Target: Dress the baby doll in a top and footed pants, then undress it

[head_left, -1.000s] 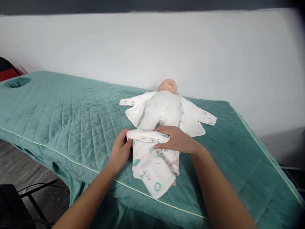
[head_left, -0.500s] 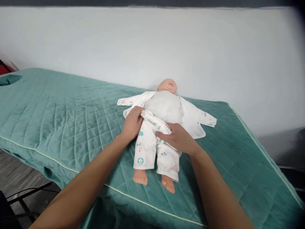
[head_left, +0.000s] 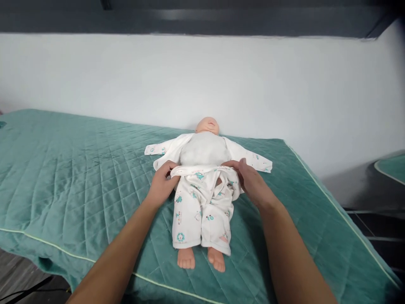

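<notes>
A baby doll (head_left: 203,148) lies on its back on a green quilted bed (head_left: 79,169), head toward the wall, bare feet toward me. It wears white printed trousers (head_left: 196,207) and an open white printed jacket (head_left: 253,157) spread to both sides. My left hand (head_left: 162,183) pinches the trouser waistband at the doll's left-hand side in view. My right hand (head_left: 251,179) grips the waistband on the other side. Both hands are closed on the cloth at the doll's waist.
A white wall (head_left: 284,93) runs right behind the bed. The bed's right edge (head_left: 332,202) drops to a dark floor, and another green surface (head_left: 390,166) shows at far right. Wooden floor (head_left: 19,278) lies below the bed's front-left edge.
The trousers, bunched over the doll's legs a second ago, have been drawn up to its waist. Both hands moved up toward the torso with the waistband. The feet now show.
</notes>
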Action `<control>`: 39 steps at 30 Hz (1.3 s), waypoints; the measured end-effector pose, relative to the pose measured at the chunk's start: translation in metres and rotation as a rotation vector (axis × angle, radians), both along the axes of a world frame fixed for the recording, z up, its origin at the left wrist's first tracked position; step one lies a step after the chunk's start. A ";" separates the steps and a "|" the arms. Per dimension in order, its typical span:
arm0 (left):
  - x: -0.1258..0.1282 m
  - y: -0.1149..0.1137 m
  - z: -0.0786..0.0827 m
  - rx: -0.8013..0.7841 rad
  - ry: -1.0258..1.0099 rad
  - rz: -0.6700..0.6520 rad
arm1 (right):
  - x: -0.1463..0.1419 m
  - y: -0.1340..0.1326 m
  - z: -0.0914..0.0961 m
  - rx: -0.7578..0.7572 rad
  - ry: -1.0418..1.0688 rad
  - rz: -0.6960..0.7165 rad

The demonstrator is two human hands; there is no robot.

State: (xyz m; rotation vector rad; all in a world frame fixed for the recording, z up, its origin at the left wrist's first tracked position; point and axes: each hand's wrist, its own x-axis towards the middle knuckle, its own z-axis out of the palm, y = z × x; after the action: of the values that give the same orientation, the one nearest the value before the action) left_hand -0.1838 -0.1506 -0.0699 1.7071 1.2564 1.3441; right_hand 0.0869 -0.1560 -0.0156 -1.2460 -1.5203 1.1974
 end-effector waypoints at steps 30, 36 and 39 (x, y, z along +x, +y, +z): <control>-0.007 0.001 0.013 -0.098 -0.055 -0.381 | -0.048 -0.012 -0.010 0.355 -0.273 -0.191; -0.002 0.002 0.016 -0.056 -0.127 -0.310 | -0.049 -0.013 -0.008 0.284 -0.132 -0.159; 0.002 0.001 0.029 -0.055 0.022 -0.304 | -0.049 -0.013 -0.009 0.277 -0.098 -0.148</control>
State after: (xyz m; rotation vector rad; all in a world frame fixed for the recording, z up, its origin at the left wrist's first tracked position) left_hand -0.1815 -0.1492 -0.0410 1.7940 0.9877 1.1043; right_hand 0.0381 -0.1687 -0.0250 -1.2195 -1.5741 0.8095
